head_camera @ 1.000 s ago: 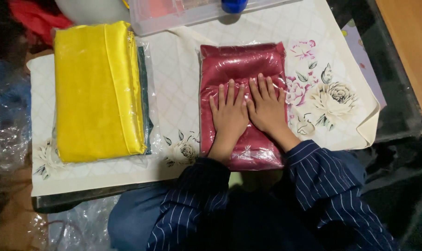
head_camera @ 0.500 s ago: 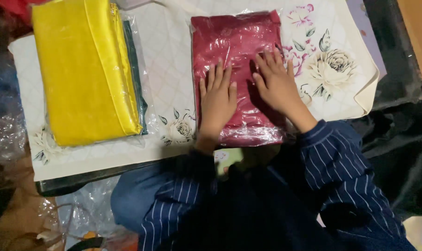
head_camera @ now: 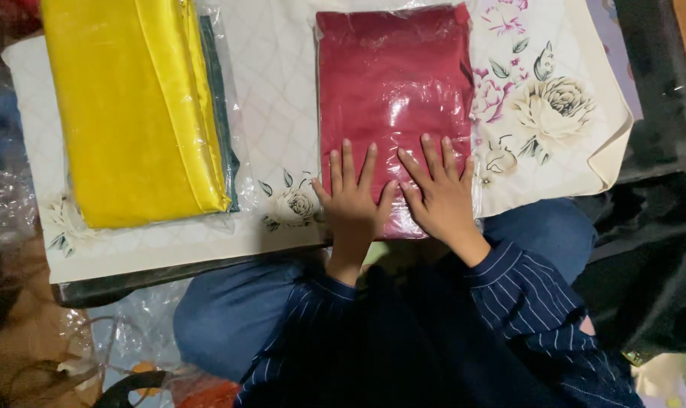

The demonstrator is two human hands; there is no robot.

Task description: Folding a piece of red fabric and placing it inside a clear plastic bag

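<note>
Both hands flat — left hand (head_camera: 353,198), right hand (head_camera: 437,198) — on red packet (head_camera: 392,91).

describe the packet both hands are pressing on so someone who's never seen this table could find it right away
On the cream floral table cover, look at the near edge, in front of the person. The flat, dark red folded cloth in a clear plastic bag lies under the left hand and right hand. Its neighbour to the left is a bright yellow bagged cloth.

Cream floral cloth (head_camera: 554,113) over a dark table (head_camera: 653,83), crumpled clear plastic (head_camera: 10,204) at left, dim light
</note>
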